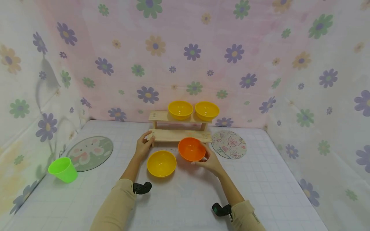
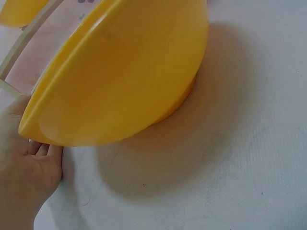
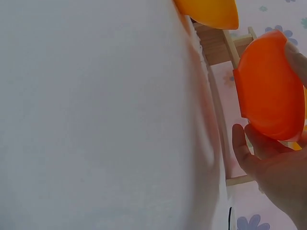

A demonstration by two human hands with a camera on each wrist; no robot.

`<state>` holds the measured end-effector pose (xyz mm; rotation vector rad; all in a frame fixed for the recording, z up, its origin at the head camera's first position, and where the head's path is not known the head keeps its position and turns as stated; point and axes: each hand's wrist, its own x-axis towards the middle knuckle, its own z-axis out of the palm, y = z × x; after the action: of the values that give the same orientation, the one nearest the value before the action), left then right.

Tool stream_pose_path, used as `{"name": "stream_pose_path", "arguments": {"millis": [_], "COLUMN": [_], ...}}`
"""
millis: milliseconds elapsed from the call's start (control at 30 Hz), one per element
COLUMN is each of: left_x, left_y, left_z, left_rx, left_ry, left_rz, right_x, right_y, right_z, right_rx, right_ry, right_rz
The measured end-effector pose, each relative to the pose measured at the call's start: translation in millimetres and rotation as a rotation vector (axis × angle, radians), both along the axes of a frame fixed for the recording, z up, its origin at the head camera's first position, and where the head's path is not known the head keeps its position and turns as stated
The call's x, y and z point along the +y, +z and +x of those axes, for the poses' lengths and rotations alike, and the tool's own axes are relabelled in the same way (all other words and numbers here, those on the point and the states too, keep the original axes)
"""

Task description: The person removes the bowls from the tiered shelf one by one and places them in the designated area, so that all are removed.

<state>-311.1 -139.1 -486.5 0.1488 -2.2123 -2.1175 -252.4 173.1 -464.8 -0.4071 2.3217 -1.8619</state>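
Observation:
My right hand (image 1: 211, 162) holds an orange bowl (image 1: 189, 150) by its right side, raised just in front of the lower board of a two-step wooden rack (image 1: 167, 135). In the right wrist view the orange bowl (image 3: 268, 86) is tilted, with the thumb and fingers around its rim. My left hand (image 1: 143, 146) grips the left end of the rack's lower board; the yellow bowl hides its fingers in the left wrist view. That yellow bowl (image 1: 162, 164) sits on the table, close to the left hand. Two more yellow bowls (image 1: 180, 110) stand on the upper board.
A bright green cup (image 1: 64, 170) stands on the left, next to a round mat (image 1: 93, 152) with a cartoon face. Another round mat (image 1: 229, 144), with butterflies, lies right of the rack. Flowered cloth walls (image 1: 162, 77) enclose the white-covered table (image 1: 179, 205) at the back and sides.

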Motion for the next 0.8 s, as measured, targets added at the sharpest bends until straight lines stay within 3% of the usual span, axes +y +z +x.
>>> {"name": "stream_pose_path", "arguments": {"millis": [200,500,600,800], "left_x": [-0.4,1.6,1.2,-0.5], "left_y": [-5.4,16.0,12.2,-4.8], "left_z": [-3.2,8.4,6.3,-1.7], "left_rx": [0.009,0.011,0.004,0.013], "left_ry": [0.015,-0.011,-0.006,0.012], "left_rz": [-0.033,0.010,0.010,-0.031], "right_x": [-2,-3,-2,4], "right_y": [18.8,19.8,16.9,-8.0], "right_z": [19.6,34.8,36.5,28.8], "right_rx": [0.002,-0.029,-0.020,-0.007], "right_ry": [0.037,0.046,0.063,0.070], "right_rz": [0.040,0.103,0.113,0.087]}}
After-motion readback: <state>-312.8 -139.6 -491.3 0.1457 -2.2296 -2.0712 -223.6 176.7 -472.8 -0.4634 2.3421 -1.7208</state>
